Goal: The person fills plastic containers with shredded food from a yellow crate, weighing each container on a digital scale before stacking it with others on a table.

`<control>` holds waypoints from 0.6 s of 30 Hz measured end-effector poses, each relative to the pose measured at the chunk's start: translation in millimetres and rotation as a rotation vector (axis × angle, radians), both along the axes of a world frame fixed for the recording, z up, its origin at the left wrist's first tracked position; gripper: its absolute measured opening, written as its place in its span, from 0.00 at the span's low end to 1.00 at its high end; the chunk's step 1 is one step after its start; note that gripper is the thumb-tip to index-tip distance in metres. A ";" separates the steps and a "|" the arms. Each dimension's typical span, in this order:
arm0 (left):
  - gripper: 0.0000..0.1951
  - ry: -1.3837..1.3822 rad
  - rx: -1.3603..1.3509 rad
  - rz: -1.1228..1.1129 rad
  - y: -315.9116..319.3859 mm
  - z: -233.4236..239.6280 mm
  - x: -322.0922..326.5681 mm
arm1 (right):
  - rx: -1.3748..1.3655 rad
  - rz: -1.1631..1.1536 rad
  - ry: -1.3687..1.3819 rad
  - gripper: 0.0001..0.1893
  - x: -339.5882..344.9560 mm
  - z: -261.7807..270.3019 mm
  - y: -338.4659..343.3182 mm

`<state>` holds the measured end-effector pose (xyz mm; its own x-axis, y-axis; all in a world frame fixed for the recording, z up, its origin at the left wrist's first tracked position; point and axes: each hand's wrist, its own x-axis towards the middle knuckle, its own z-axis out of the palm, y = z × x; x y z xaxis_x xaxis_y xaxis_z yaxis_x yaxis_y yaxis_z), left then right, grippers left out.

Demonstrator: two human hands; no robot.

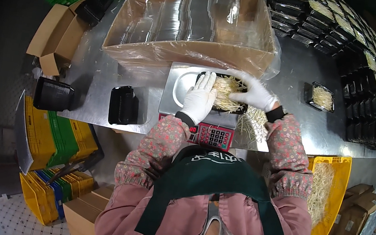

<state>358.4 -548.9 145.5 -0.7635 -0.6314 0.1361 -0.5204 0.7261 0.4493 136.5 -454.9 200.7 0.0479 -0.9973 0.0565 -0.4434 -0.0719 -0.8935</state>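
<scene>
A black plastic tray (243, 108) heaped with bean sprouts (228, 93) sits on the steel platform of a digital scale (175, 105). My left hand (199, 99), in a white glove, lies flat with its fingers along the left side of the sprouts. Over the right side curves my gloved right hand (254, 94), its thumb on the sprouts and its fingers spread towards the tray's far edge. Both hands hide parts of the tray. Loose bean sprouts (253, 123) lie on the table just right of the scale. The scale's red keypad (215, 137) faces me.
Beyond the scale stands a plastic-lined cardboard box (190, 50) of clear lids. Stacks of black trays (123, 105) (53, 95) are at left. One filled tray (322, 97) sits right, near high stacks of filled trays (375, 105). A yellow crate (334, 197) holds sprouts.
</scene>
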 end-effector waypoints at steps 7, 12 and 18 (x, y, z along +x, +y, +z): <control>0.25 0.616 0.482 0.068 -41.3 74.4 39.9 | -0.030 -0.307 -0.088 0.39 -81.2 14.9 42.9; 0.28 0.274 0.211 -0.014 -36.2 81.6 4.3 | -0.319 -0.251 0.213 0.47 -10.6 18.6 7.5; 0.25 -0.020 -0.172 -0.024 0.5 27.2 -12.3 | -0.184 0.048 0.711 0.45 5.8 -17.1 -11.5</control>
<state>346.1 -548.4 172.7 -0.7815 -0.5819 0.2250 -0.5100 0.8036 0.3068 142.4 -466.4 183.6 0.1786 -0.9705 0.1621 -0.9039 -0.2269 -0.3626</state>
